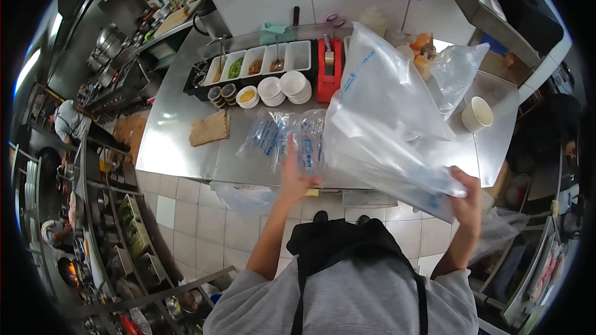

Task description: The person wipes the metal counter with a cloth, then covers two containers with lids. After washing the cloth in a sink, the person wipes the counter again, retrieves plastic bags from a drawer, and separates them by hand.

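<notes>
My right hand is closed on the edge of a large translucent plastic bag, which stretches up and left across the steel counter. My left hand has its fingers outstretched at the counter's front edge, holding nothing. Right by its fingertips lie small clear plastic bags with blue print. Another clear bag shows behind the large one. A folded tan cloth lies to the left.
Along the back of the steel counter stand a rack of food trays, stacked white bowls and a red tape dispenser. A white tub sits at right. Two people work near stoves at left, one a person in white.
</notes>
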A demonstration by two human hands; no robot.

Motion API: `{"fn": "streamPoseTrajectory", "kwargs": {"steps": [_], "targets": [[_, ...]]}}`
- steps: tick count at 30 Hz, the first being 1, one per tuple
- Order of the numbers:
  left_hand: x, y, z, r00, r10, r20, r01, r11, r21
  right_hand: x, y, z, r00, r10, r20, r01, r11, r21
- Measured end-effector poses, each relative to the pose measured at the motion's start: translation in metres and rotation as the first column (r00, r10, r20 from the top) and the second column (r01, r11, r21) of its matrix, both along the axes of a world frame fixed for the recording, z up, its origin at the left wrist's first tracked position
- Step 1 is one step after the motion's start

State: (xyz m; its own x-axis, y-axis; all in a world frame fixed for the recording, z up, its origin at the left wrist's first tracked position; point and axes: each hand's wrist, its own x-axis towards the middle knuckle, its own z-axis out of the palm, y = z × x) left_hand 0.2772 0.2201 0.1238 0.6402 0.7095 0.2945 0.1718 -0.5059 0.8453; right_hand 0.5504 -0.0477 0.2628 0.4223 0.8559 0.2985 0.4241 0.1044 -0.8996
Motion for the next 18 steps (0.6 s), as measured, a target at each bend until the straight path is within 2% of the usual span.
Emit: {"fn": "streamPoseTrajectory", "kwargs": {"steps": [1,2,4,5,7,8,9,10,11,12,14,16,18], "targets": [[-0.004,0.005,0.009,0.991,0.032,0.131,-0.036,0.999,0.030,0.001,-0.006,0.008,1.000,-0.017,0.005,0.017,1.000,0.004],[-0.005,0.008,0.018,0.991,0.013,0.136,-0.018,0.999,0.037,0.003,-0.012,0.014,0.999,-0.014,-0.039,0.016,0.998,0.057],[-0.005,-0.001,0.074,0.891,-0.038,0.453,0.030,0.999,0.024,0.003,-0.014,0.013,0.996,-0.022,-0.084,0.032,0.993,0.117],[-0.002,-0.009,0.101,0.891,-0.049,0.452,0.041,0.999,0.026,0.002,-0.007,0.004,0.990,0.004,-0.144,0.021,0.985,0.172],[0.008,-0.016,0.144,0.796,-0.251,0.550,0.381,0.915,-0.134,-0.001,0.011,-0.021,0.976,0.083,-0.203,-0.023,0.958,0.284],[0.009,-0.010,0.147,0.794,-0.260,0.550,0.388,0.913,-0.129,-0.002,0.020,-0.032,0.971,0.130,-0.199,-0.055,0.938,0.342],[0.007,0.000,0.149,0.883,-0.231,0.407,0.353,0.900,-0.254,-0.002,0.027,-0.035,0.973,0.124,-0.196,-0.049,0.936,0.347],[0.008,0.007,0.152,0.945,-0.213,0.249,0.295,0.883,-0.366,-0.001,0.035,-0.036,0.956,0.073,-0.285,-0.053,0.996,0.078],[0.014,0.008,0.153,0.955,-0.174,0.241,0.261,0.879,-0.398,-0.001,0.039,-0.035,0.934,-0.001,-0.356,-0.073,0.978,-0.194],[0.018,0.010,0.151,0.953,-0.182,0.241,0.267,0.882,-0.387,-0.002,0.039,-0.032,0.935,-0.002,-0.354,-0.067,0.981,-0.183],[0.022,0.015,0.143,0.978,-0.084,0.193,0.160,0.894,-0.418,-0.009,0.034,-0.021,0.989,-0.083,-0.124,0.061,0.983,-0.171],[0.020,0.020,0.134,0.986,-0.050,0.159,0.112,0.907,-0.406,-0.019,0.030,0.004,0.986,-0.086,-0.144,0.071,0.991,-0.110],[0.020,0.019,0.132,0.992,-0.015,0.123,0.064,0.912,-0.405,-0.031,0.031,0.023,0.958,-0.277,0.077,0.276,0.961,0.029]]}}
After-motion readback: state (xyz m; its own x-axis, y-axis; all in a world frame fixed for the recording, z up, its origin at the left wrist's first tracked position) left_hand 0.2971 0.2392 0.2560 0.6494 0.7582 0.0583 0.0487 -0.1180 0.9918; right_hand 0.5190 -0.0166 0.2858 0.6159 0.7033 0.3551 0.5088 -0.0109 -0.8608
